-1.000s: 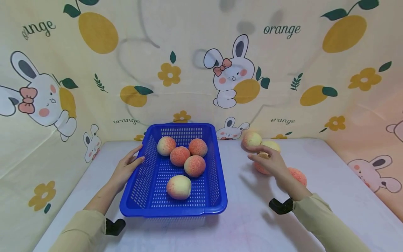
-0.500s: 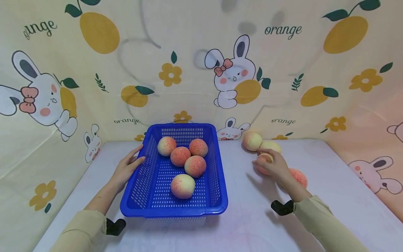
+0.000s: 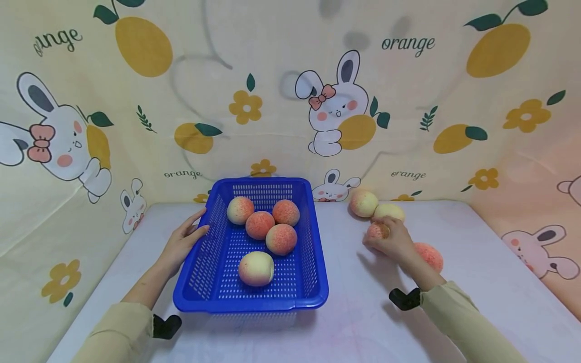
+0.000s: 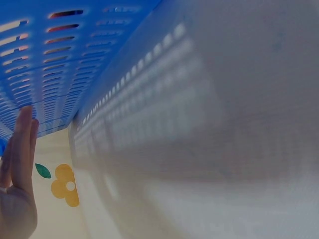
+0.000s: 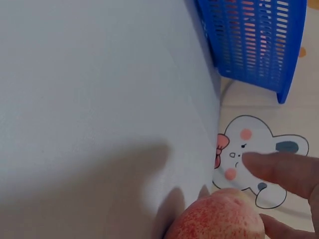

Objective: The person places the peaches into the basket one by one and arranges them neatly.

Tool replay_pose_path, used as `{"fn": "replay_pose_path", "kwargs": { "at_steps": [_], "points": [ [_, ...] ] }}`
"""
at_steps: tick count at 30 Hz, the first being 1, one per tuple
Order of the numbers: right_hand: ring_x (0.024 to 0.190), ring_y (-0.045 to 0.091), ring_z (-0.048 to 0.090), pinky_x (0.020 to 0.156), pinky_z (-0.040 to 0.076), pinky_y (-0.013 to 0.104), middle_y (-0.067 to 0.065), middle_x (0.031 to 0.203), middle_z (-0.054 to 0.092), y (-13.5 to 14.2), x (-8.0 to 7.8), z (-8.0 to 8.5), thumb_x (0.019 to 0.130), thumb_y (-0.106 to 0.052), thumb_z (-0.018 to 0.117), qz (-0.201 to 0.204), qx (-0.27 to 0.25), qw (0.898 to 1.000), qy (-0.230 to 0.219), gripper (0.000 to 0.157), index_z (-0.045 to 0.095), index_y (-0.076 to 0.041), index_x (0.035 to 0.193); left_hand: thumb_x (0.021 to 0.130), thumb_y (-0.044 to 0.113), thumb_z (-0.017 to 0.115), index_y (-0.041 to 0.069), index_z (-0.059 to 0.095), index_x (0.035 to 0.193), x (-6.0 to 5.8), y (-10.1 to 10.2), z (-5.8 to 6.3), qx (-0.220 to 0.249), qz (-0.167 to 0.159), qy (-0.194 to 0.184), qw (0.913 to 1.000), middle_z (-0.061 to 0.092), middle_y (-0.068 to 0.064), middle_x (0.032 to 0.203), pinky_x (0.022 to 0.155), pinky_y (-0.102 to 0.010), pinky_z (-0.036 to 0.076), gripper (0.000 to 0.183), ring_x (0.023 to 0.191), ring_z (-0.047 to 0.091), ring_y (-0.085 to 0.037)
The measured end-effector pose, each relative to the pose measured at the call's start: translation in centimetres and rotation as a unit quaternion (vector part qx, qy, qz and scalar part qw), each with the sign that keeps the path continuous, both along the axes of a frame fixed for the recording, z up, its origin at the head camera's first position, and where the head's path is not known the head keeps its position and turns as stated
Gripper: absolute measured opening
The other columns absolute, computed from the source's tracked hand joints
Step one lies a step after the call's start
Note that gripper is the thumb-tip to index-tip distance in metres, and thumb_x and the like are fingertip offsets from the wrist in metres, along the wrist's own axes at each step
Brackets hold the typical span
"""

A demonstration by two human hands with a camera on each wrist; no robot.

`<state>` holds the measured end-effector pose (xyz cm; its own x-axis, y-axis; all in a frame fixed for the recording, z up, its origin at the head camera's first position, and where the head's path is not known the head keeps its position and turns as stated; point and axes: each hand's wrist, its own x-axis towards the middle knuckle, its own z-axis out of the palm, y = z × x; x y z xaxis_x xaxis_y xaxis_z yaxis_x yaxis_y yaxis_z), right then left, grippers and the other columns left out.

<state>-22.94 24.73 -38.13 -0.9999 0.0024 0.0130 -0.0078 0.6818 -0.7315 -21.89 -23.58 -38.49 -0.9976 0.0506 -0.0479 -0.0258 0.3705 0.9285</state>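
Observation:
A blue plastic basket (image 3: 250,305) stands on the table, with several peaches in it, one of them a pale peach (image 3: 256,268) near the front. My left hand (image 3: 181,244) touches its left rim and wall; the left wrist view shows straight fingers (image 4: 22,149) along the outer wall. To the right of the basket, my right hand (image 3: 394,241) has its fingers round a red peach (image 3: 378,231), low over the table. In the right wrist view this peach (image 5: 219,219) is cut off at the bottom edge, and one finger's contact is partly hidden.
Two pale peaches, one at the back (image 3: 363,203) and one behind my fingers (image 3: 390,210), lie near the back wall. Another red peach (image 3: 428,257) lies beside my right wrist. A printed cloth (image 3: 272,101) hangs behind the white table (image 3: 345,322).
My right hand has come down to the red peach and closed its fingers round it. In the basket, the pale front peach has rocked right and back left. My left hand stays put.

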Motion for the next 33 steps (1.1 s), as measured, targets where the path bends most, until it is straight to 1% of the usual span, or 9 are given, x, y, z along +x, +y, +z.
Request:
{"fn": "replay_pose_path", "kwargs": {
  "at_steps": [3, 6, 9, 12, 18, 22, 26, 30, 33],
  "points": [
    [0.130, 0.050, 0.029, 0.107, 0.023, 0.063, 0.033, 0.140, 0.034, 0.0, 0.1, 0.1, 0.079, -0.022, 0.076, -0.009, 0.014, 1.000, 0.000, 0.064, 0.050, 0.001, 0.132, 0.100, 0.039, 0.047, 0.026, 0.018, 0.154, 0.0, 0.0, 0.0, -0.001, 0.001, -0.001, 1.0000, 0.040, -0.027, 0.145, 0.081, -0.039, 0.058, 0.062, 0.113, 0.060, -0.037],
    [0.130, 0.051, 0.029, 0.106, 0.023, 0.065, 0.034, 0.139, 0.034, 0.0, 0.1, 0.1, 0.080, -0.022, 0.075, -0.016, 0.020, 1.000, -0.009, 0.063, 0.049, 0.000, 0.133, 0.100, 0.041, 0.047, 0.026, 0.019, 0.154, -0.1, -0.1, 0.0, -0.003, 0.003, 0.000, 1.0000, 0.040, -0.027, 0.145, 0.081, -0.038, 0.058, 0.063, 0.113, 0.060, -0.037],
    [0.130, 0.052, 0.028, 0.107, 0.021, 0.066, 0.034, 0.141, 0.030, 0.0, -0.1, -0.1, 0.080, -0.021, 0.075, -0.017, 0.017, 1.000, -0.019, 0.066, 0.047, -0.001, 0.136, 0.100, 0.041, 0.047, 0.025, 0.019, 0.154, 0.0, -0.1, -0.1, -0.002, 0.003, 0.001, 1.0000, 0.040, -0.027, 0.145, 0.081, -0.037, 0.058, 0.063, 0.113, 0.060, -0.036],
    [0.128, 0.051, 0.031, 0.106, 0.025, 0.066, 0.034, 0.142, 0.027, 0.1, -0.3, -0.6, 0.081, -0.019, 0.074, -0.022, 0.020, 0.999, -0.026, 0.066, 0.044, -0.002, 0.137, 0.100, 0.040, 0.047, 0.025, 0.019, 0.154, 0.0, -0.1, -0.1, 0.002, 0.002, 0.001, 1.0000, 0.041, -0.027, 0.144, 0.080, -0.036, 0.058, 0.063, 0.111, 0.061, -0.034],
    [0.115, 0.050, 0.039, 0.096, 0.036, 0.067, 0.038, 0.136, 0.022, 0.4, 0.1, -1.1, 0.077, -0.019, 0.078, -0.035, 0.051, 0.998, -0.019, 0.078, 0.035, -0.005, 0.142, 0.100, 0.041, 0.047, 0.026, 0.019, 0.154, 0.0, -0.1, -0.2, -0.001, 0.002, 0.001, 1.0000, 0.041, -0.027, 0.144, 0.081, -0.038, 0.058, 0.063, 0.112, 0.060, -0.035],
    [0.110, 0.049, 0.042, 0.093, 0.039, 0.065, 0.037, 0.132, 0.025, 0.3, 0.4, -1.3, 0.074, -0.023, 0.081, -0.047, 0.054, 0.997, -0.012, 0.084, 0.034, -0.006, 0.141, 0.100, 0.041, 0.047, 0.026, 0.020, 0.154, -0.1, -0.2, -0.2, -0.005, 0.005, 0.002, 1.0000, 0.041, -0.026, 0.144, 0.082, -0.038, 0.058, 0.063, 0.115, 0.058, -0.038],
    [0.110, 0.046, 0.041, 0.091, 0.040, 0.062, 0.037, 0.130, 0.027, 0.0, 0.7, -1.5, 0.073, -0.030, 0.081, -0.045, 0.058, 0.997, -0.023, 0.090, 0.033, -0.005, 0.145, 0.100, 0.041, 0.047, 0.026, 0.020, 0.154, -0.1, -0.1, -0.2, -0.006, 0.005, 0.002, 1.0000, 0.040, -0.026, 0.145, 0.083, -0.039, 0.057, 0.063, 0.116, 0.057, -0.040],
    [0.112, 0.041, 0.040, 0.089, 0.043, 0.055, 0.033, 0.131, 0.032, -0.1, 0.8, -2.0, 0.075, -0.034, 0.079, -0.038, 0.035, 0.998, -0.025, 0.089, 0.034, -0.005, 0.146, 0.100, 0.041, 0.047, 0.025, 0.019, 0.154, -0.1, -0.1, -0.2, -0.005, 0.005, 0.002, 1.0000, 0.040, -0.027, 0.145, 0.083, -0.038, 0.057, 0.063, 0.116, 0.057, -0.040],
    [0.114, 0.038, 0.042, 0.089, 0.044, 0.047, 0.029, 0.134, 0.036, -0.1, 0.9, -2.4, 0.077, -0.030, 0.078, -0.026, -0.012, 0.999, -0.015, 0.083, 0.036, -0.004, 0.143, 0.099, 0.042, 0.047, 0.026, 0.019, 0.154, 0.0, 0.0, -0.2, -0.004, 0.004, 0.000, 1.0000, 0.041, -0.026, 0.145, 0.083, -0.038, 0.057, 0.064, 0.116, 0.058, -0.039]
  ]
}}
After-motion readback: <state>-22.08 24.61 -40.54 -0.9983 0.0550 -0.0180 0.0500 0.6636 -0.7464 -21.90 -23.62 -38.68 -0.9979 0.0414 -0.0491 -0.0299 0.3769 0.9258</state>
